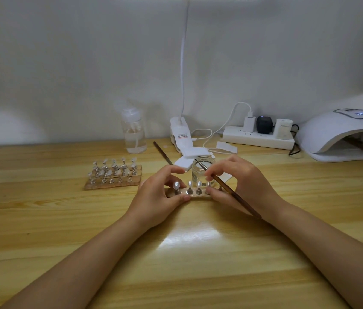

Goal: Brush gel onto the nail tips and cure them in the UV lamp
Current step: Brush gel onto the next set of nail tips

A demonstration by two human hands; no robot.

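I hold the nail stand with both hands.
My left hand pinches it; my right hand pinches it too, gripping the brush.

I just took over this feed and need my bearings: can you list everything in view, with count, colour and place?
Nail tip strip: one, clear base, table centre, gripped at both ends.
Brush: one, brown handle, in the right hand, tip over the jar.
Glass jar: one, clear, just behind the strip.
Second brush: one, brown, lying behind the left hand.
Spare tip stands: one block, clear tips, left of centre.
Pump bottle: one, clear, back.
UV lamp: one, white, back right.
Power strip: one, white, back.
Wipes: small white stack, behind jar.
Left hand: holds the strip.
Right hand: holds brush and strip.
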